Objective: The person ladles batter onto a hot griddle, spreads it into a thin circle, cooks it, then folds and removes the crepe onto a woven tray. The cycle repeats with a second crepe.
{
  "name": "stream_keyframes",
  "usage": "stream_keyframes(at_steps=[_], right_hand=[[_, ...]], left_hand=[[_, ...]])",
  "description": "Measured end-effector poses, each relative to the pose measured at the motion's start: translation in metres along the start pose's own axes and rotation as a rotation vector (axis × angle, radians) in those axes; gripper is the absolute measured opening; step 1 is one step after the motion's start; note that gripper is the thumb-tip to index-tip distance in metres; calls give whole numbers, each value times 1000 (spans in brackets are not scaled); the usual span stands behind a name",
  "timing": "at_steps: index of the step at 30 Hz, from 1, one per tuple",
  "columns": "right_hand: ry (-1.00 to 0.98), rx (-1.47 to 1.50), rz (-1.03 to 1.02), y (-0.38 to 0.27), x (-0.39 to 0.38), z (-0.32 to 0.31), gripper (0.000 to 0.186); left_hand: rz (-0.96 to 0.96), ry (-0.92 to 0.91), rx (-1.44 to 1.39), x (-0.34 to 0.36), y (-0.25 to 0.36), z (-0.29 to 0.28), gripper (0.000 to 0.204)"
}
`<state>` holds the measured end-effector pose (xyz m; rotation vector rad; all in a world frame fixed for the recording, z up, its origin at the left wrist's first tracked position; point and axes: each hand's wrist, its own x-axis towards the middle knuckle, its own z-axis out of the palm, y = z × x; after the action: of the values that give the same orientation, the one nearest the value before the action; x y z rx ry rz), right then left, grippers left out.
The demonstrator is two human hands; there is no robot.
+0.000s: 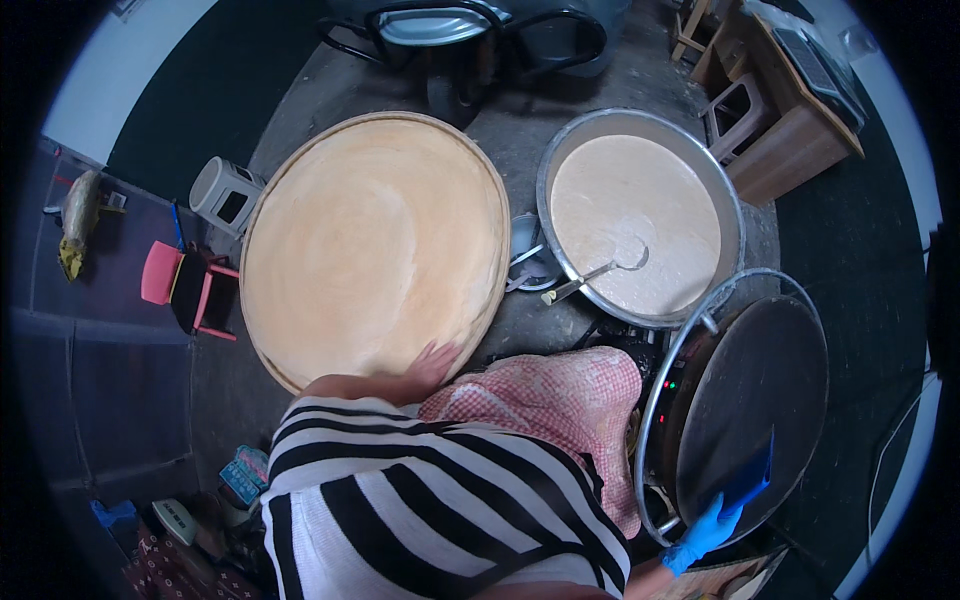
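My bare left hand (432, 365) lies flat with its fingers stretched out on the near edge of a wide, round, tan pancake (375, 240), which fills a round rimmed tray (247, 290). My right hand (710, 528), in a blue glove, is closed on a flat blue scraper (748, 478). The scraper is over the near part of a round dark griddle (760, 390) with a metal ring around it. Beyond the griddle, a big metal basin (548, 190) holds pale beige batter (640, 200). A ladle (590, 280) rests in it, its handle over the rim.
Between tray and basin stands a small bowl (535, 265) with utensils. To the left are a grey stool (225, 195) and a small pink chair (185, 285). A wooden desk (800, 145) stands far right, and a black-handled cart (460, 40) at the back. A checked cloth (560, 395) covers my lap.
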<state>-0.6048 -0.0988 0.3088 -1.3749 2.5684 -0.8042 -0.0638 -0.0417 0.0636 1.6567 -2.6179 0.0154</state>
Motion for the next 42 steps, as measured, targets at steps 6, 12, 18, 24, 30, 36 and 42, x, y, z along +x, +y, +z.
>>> stream_keyframes(at_steps=[6, 12, 18, 24, 30, 36, 42], right_hand=[[-75, 81, -4, -13, 8, 5, 52], [-93, 148, -3, -18, -2, 9, 49], [-109, 143, -8, -30, -6, 5, 47], [-55, 172, 53, -29, -17, -2, 46], [-68, 108, 95, -25, -27, 2, 47], [-185, 280, -11, -36, -23, 9, 46], [-108, 77, -118, -39, -39, 17, 42]], left_hand=[[199, -587, -187, -125, -27, -63, 57], [-207, -128, -472, 11, -43, -98, 24], [-1043, 282, -181, 199, -135, -51, 79], [-1091, -258, -8, 188, -176, -17, 69], [-997, -49, -107, 149, -138, 8, 49], [-921, 25, -276, 141, -102, 10, 68], [-657, 39, -191, 165, -66, 4, 52]])
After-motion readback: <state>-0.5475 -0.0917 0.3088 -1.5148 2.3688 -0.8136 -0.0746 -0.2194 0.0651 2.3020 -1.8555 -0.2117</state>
